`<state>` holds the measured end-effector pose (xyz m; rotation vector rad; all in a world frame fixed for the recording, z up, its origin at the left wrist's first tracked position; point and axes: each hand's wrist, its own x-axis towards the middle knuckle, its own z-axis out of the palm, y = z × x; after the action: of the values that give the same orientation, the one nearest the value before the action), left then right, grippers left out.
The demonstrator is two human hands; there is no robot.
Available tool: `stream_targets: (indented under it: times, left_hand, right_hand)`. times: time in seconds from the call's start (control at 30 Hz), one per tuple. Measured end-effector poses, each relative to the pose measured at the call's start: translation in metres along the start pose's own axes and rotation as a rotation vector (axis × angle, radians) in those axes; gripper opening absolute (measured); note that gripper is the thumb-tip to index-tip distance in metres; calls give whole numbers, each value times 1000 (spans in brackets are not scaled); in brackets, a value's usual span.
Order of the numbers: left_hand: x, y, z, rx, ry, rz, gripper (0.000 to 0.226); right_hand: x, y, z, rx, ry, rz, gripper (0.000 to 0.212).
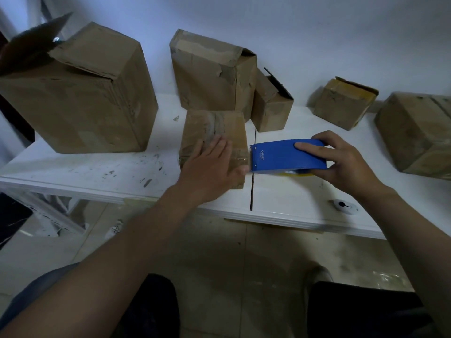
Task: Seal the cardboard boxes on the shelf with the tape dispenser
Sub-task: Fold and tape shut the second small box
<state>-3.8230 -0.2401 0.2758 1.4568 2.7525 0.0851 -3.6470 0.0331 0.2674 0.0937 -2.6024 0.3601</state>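
A small flat cardboard box [230,128] lies near the front edge of the white shelf [97,167]. My left hand [212,167] presses flat on its top with straight fingers, over a strip of clear tape. My right hand [341,159] grips the blue tape dispenser [280,156] just right of the box, its toothed end touching the box's right edge. A yellowish tape roll shows under the dispenser.
Other cardboard boxes stand on the shelf: a large one [80,93] with an open flap at left, a tall one [212,71] behind, a small one [272,108], another [344,103] and one [419,132] at right. A small white object [343,205] lies near the front edge.
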Motion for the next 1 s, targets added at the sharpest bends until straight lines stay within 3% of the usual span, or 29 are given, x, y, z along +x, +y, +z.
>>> stream_targets:
  times: [0.2,0.43,0.63,0.77,0.87,1.0]
  left_hand:
    - [4,-45,0,-136,25,-134,82]
    - [12,-62,3,-674,130,-347,70]
    - [15,-66,8,-25,274,-188,74]
    - [29,-40,5,63,226,-45,95]
    - [41,-26,7,87,159,-37,117]
    - [45,-27,8,74,99,-51,123]
  right_hand:
    - [1,-3,3,-3,-14,4,57]
    - [2,-8,8,-5,-14,16,58]
    - [2,-8,10,-4,1,8,59]
    - [3,-9,14,0,2,13,58]
    - [3,-10,17,9,-6,14,58]
    - [1,-8,18,22,-2,19,61]
